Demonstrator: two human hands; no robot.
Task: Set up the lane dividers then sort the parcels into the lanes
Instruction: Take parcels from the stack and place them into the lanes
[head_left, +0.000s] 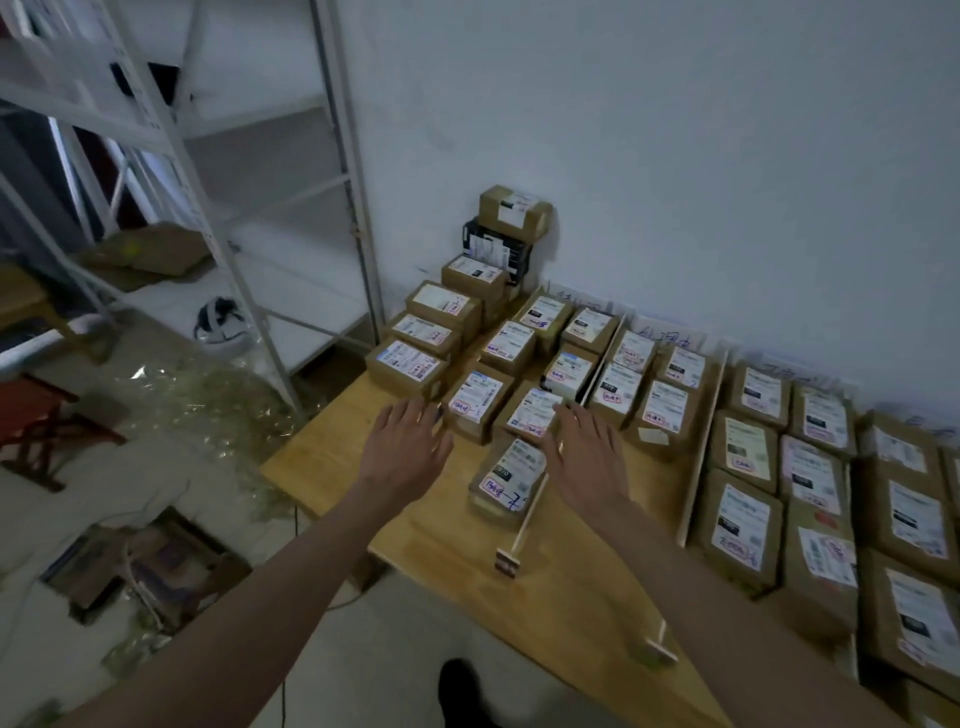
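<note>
A dark shoe (460, 691) is seen at the bottom edge, on the floor just off the wooden desk (332, 467). Further in, both forearms are stretched out over the desk. The left hand (410, 441) is held flat w/ fingers spread, nothing gripped, above bare wood just left of the parcels. The right hand (584, 457) is also spread flat and released, palm down, fingertips laid on or just over a parcel's label; can't tell if contact is actually made. Btw a labelled parcel (506, 480) lies tilted between the two hands, right beside a thin wooden lane divider (530, 514) that runs back toward the wall, w/ a small block foot at its near end. A 2nd divider (698, 447) is set further right, and another foot is seen near the desk's front edge, blurred. Lanes are already filled w/ brown boxes: a left group (498, 364), a middle group (649, 389) and bigger ones on the right (821, 478). At the back left corner a stack of boxes (498, 244) is piled against the white wall. Handwritten paper signs are stuck along the wall behind the lanes, not readable. On the far left a white metal shelf (208, 171) is stood on the floor, w/ clear plastic wrap scattered near it.
</note>
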